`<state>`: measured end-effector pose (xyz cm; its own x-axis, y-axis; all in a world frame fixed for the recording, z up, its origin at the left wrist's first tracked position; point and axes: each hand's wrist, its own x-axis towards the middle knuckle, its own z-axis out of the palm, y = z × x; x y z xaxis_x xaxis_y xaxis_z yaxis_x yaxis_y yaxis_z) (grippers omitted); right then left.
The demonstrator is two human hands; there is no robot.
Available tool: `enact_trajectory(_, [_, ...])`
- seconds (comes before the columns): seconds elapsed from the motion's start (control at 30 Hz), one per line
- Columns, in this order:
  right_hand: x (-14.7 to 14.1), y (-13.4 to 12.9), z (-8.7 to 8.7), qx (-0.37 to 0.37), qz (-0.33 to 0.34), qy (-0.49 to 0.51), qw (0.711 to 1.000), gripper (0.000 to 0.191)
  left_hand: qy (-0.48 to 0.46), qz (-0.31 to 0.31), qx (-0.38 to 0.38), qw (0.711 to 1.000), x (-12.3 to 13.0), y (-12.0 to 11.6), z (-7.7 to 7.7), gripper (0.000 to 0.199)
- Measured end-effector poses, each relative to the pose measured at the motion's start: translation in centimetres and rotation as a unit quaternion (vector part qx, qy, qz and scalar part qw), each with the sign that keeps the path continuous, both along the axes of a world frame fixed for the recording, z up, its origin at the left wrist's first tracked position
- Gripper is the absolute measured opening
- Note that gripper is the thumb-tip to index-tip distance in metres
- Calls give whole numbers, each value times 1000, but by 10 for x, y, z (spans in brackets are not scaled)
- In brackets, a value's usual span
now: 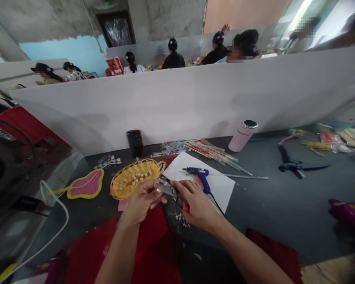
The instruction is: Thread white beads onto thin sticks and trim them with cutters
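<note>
Holding red-handled silver metal pliers (pixel 167 191) clamped in the right hand's (pixel 198 203) fingers; pinching together the left hand's (pixel 143 201) beside the tip — on what, impossible to make out. Probably partway: small pale pieces (pixel 142 176) in the oval yellow woven basket (pixel 140 165) on the left, crumbs (pixel 182 220) on the dark grey tabletop (pixel 263 205); remainder unclear. Beyond the long white partition (pixel 180 102), people (pixel 173 59).

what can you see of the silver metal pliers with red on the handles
The silver metal pliers with red on the handles look smooth and shiny at the head. The right hand wraps the handles, hiding most of them. The head points toward the left hand, close by; whether that hand touches it, or anything sits between the jaws, is too small to tell. The pliers are held above the dark grey tabletop.
</note>
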<state>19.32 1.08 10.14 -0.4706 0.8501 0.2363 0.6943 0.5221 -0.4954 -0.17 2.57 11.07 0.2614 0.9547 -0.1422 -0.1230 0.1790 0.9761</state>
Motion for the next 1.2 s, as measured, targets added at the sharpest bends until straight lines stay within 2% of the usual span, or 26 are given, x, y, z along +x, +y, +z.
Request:
enact_trajectory(0.27, [8, 5, -2, 33, -39, -10, 999, 70, 74, 76, 104, 989, 10, 0, 3, 18])
enact_trajectory(0.37, [9, 6, -2, 41, -46, -13, 998, 69, 128, 102, 139, 977, 12, -2, 4, 13])
enact_trajectory(0.47, [10, 6, 0, 35, -39, -17, 998, 70, 189, 112, 162, 962, 13, -4, 6, 17])
enact_trajectory(0.57, [13, 6, 4, 27, -19, -14, 999, 69, 188, 100, 160, 964, 11, -4, 6, 18])
enact_trajectory(0.73, [18, 6, 13, 28, 12, -11, 999, 71, 70, 15, 77, 994, 5, 0, 0, 20])
enact_trajectory(0.83, [18, 6, 14, 29, 12, -11, 999, 70, 48, 7, 65, 997, 3, 1, -3, 22])
enact_trajectory(1.0, [10, 4, 4, 19, 5, 3, 1000, 70, 58, -1, 65, 996, 2, 1, -1, 24])
enact_trajectory(1.2, [6, 5, -8, 7, -2, 23, 1000, 71, 177, 33, 121, 976, -1, 2, -1, 26])
